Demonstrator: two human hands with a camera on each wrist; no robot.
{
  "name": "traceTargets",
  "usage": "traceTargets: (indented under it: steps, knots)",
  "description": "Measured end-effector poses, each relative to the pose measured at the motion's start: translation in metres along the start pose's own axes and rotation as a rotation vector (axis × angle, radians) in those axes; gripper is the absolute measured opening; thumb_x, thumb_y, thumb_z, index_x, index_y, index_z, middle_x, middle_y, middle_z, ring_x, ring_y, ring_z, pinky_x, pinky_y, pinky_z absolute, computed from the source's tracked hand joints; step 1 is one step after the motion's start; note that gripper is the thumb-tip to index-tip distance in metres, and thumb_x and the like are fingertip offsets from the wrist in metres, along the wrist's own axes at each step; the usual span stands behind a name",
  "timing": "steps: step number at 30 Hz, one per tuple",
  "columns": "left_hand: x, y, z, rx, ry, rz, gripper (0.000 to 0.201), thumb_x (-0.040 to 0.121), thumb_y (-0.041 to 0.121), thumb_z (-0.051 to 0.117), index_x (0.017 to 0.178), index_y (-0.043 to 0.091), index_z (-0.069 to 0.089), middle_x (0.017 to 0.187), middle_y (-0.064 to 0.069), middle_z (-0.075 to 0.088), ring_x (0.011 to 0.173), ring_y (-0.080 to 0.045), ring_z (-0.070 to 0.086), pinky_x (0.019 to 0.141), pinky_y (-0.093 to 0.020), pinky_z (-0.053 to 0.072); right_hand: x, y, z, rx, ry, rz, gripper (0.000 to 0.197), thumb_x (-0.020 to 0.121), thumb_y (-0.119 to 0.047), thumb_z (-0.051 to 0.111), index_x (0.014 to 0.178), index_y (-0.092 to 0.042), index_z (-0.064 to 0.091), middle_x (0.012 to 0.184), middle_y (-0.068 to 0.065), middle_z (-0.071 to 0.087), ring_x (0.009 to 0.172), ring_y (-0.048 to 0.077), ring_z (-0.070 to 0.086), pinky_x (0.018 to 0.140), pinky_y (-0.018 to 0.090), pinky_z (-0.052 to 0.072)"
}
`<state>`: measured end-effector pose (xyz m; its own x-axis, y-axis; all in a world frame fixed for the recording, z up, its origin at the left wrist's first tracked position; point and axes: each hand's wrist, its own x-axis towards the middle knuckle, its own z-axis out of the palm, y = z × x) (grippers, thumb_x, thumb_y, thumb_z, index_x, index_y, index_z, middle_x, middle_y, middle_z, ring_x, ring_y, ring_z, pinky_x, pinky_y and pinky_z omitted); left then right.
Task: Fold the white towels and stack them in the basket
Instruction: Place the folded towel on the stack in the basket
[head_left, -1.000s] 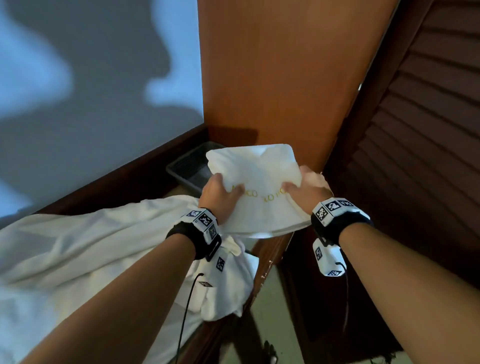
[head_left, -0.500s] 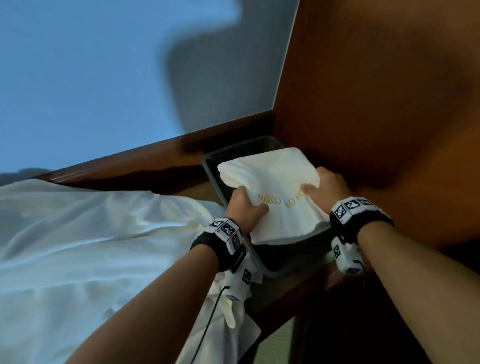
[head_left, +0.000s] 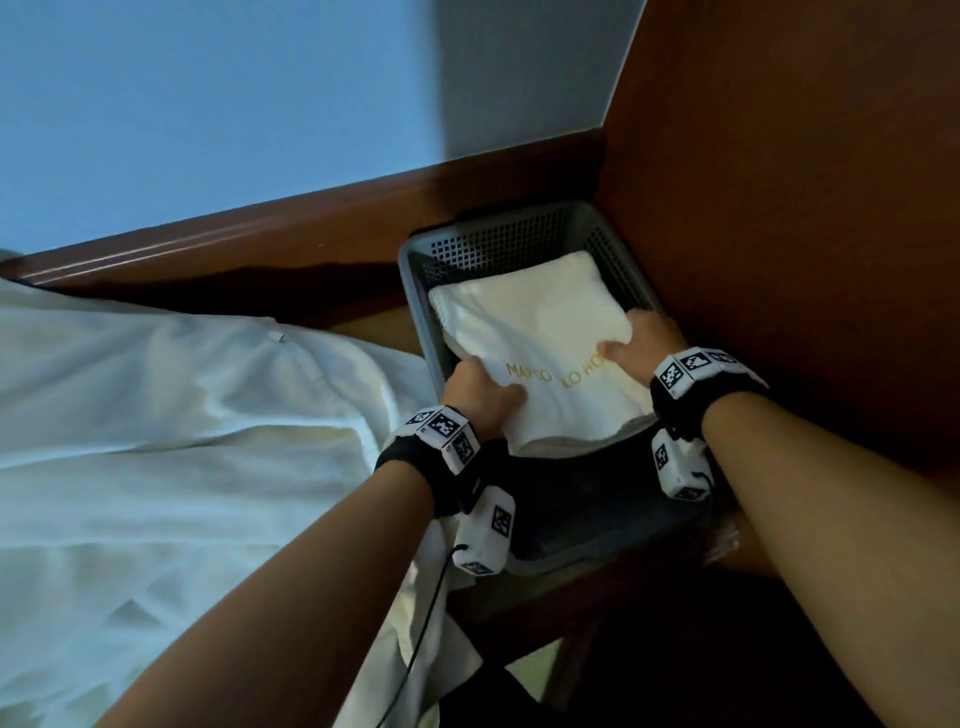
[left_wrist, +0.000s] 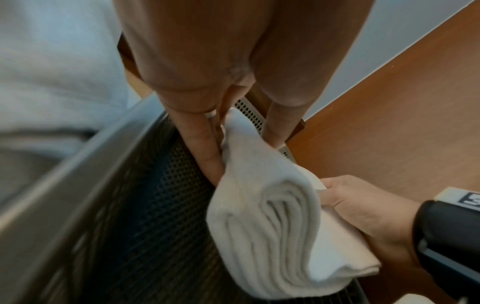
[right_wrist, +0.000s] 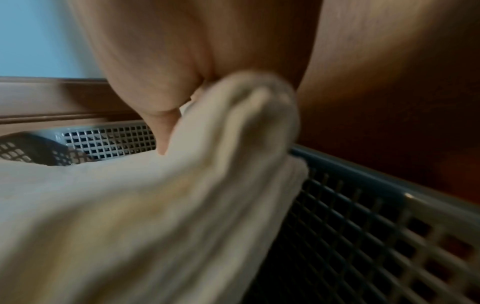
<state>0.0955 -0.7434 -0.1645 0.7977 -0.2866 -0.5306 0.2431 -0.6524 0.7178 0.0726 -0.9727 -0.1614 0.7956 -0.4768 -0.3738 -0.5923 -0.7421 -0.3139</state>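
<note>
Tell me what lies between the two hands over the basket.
In the head view, the folded towel spans from the left hand to the right hand, gold lettering between the thumbs.

The room is dim, with a cool bluish cast on the wall (head_left: 208, 104) and a broad grey shadow across its right part, while the wooden panel (head_left: 779, 156) falls into deep shade. The head view is fairly sharp at its centre and bends straight lines toward the edges. Both wrist views are soft: the basket (left_wrist: 78, 164) rim smears in the left one, and the towel (right_wrist: 182, 205) blurs heavily in the right one.
</note>
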Motion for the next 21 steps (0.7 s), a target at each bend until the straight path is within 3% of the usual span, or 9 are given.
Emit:
traceTargets:
  steps: [2, 4, 6, 7, 10, 13, 15, 18, 21]
  knots:
    - [-0.004, -0.006, 0.007, 0.120, -0.037, 0.000, 0.041, 0.090, 0.023, 0.072, 0.121, -0.002, 0.060, 0.124, -0.015, 0.065, 0.111, -0.033, 0.064, 0.083, -0.034, 0.053, -0.006, 0.012, 0.007, -0.066, -0.084, 0.047, 0.042, 0.089, -0.035, 0.069, 0.113, -0.002, 0.060, 0.115, 0.018, 0.064, 0.102, 0.036, 0.062, 0.084, 0.038, 0.051]
    - [-0.010, -0.007, 0.010, 0.304, -0.083, 0.022, 0.040, 0.092, 0.028, 0.068, 0.117, -0.002, 0.058, 0.120, -0.018, 0.063, 0.110, -0.035, 0.061, 0.076, -0.033, 0.046, -0.015, 0.020, 0.013, -0.170, -0.145, 0.055, 0.030, 0.091, -0.026, 0.066, 0.109, -0.002, 0.061, 0.112, 0.017, 0.065, 0.092, 0.033, 0.062, 0.072, 0.032, 0.048]
    - [-0.015, -0.006, 0.010, 0.432, -0.112, 0.070, 0.033, 0.095, 0.033, 0.065, 0.103, 0.002, 0.055, 0.107, -0.016, 0.058, 0.098, -0.034, 0.059, 0.072, -0.033, 0.041, -0.023, 0.023, 0.017, -0.258, -0.163, 0.055, 0.016, 0.091, -0.015, 0.061, 0.102, -0.002, 0.063, 0.106, 0.017, 0.067, 0.078, 0.029, 0.057, 0.056, 0.027, 0.039]
    - [-0.017, -0.007, 0.010, 0.459, -0.120, 0.080, 0.032, 0.095, 0.034, 0.064, 0.092, 0.005, 0.050, 0.099, -0.013, 0.054, 0.089, -0.031, 0.056, 0.070, -0.033, 0.041, -0.028, 0.022, 0.017, -0.289, -0.164, 0.054, 0.015, 0.090, -0.013, 0.060, 0.102, -0.003, 0.063, 0.104, 0.017, 0.067, 0.076, 0.028, 0.056, 0.054, 0.026, 0.037]
    - [-0.028, -0.008, 0.006, 0.547, -0.116, 0.126, 0.037, 0.096, 0.035, 0.062, 0.076, 0.009, 0.046, 0.094, -0.011, 0.056, 0.082, -0.028, 0.054, 0.065, -0.034, 0.043, -0.043, 0.009, 0.015, -0.303, -0.136, 0.016, 0.027, 0.091, -0.019, 0.061, 0.115, -0.006, 0.061, 0.112, 0.015, 0.064, 0.091, 0.031, 0.061, 0.069, 0.029, 0.047]
    - [-0.047, -0.011, -0.012, 0.535, -0.115, 0.215, 0.035, 0.096, 0.038, 0.062, 0.109, 0.005, 0.066, 0.111, -0.013, 0.066, 0.101, -0.031, 0.063, 0.077, -0.035, 0.050, -0.060, -0.017, 0.012, -0.237, -0.090, -0.051, 0.032, 0.090, -0.026, 0.064, 0.115, -0.006, 0.063, 0.113, 0.015, 0.064, 0.098, 0.033, 0.063, 0.082, 0.035, 0.053]
    - [-0.062, -0.014, -0.034, 0.491, -0.064, 0.288, 0.036, 0.095, 0.039, 0.062, 0.116, 0.010, 0.069, 0.113, -0.010, 0.069, 0.105, -0.027, 0.064, 0.084, -0.033, 0.050, -0.074, -0.039, 0.010, -0.199, -0.048, -0.100, 0.033, 0.089, -0.028, 0.065, 0.115, -0.007, 0.065, 0.110, 0.015, 0.066, 0.097, 0.034, 0.064, 0.083, 0.036, 0.054]
    - [-0.091, -0.024, -0.087, 0.445, 0.072, 0.363, 0.027, 0.093, 0.036, 0.063, 0.106, 0.015, 0.073, 0.103, -0.005, 0.072, 0.099, -0.024, 0.067, 0.082, -0.033, 0.051, -0.101, -0.077, 0.010, -0.145, 0.001, -0.182, 0.032, 0.089, -0.032, 0.067, 0.114, -0.013, 0.067, 0.112, 0.014, 0.066, 0.100, 0.033, 0.063, 0.085, 0.035, 0.053]
    - [-0.129, -0.049, -0.154, 0.433, 0.189, 0.375, 0.023, 0.094, 0.035, 0.063, 0.104, 0.017, 0.074, 0.099, -0.002, 0.072, 0.097, -0.024, 0.066, 0.085, -0.035, 0.052, -0.139, -0.123, 0.018, -0.098, 0.020, -0.277, 0.022, 0.090, -0.029, 0.065, 0.104, -0.013, 0.070, 0.103, 0.012, 0.067, 0.096, 0.032, 0.063, 0.083, 0.036, 0.053]
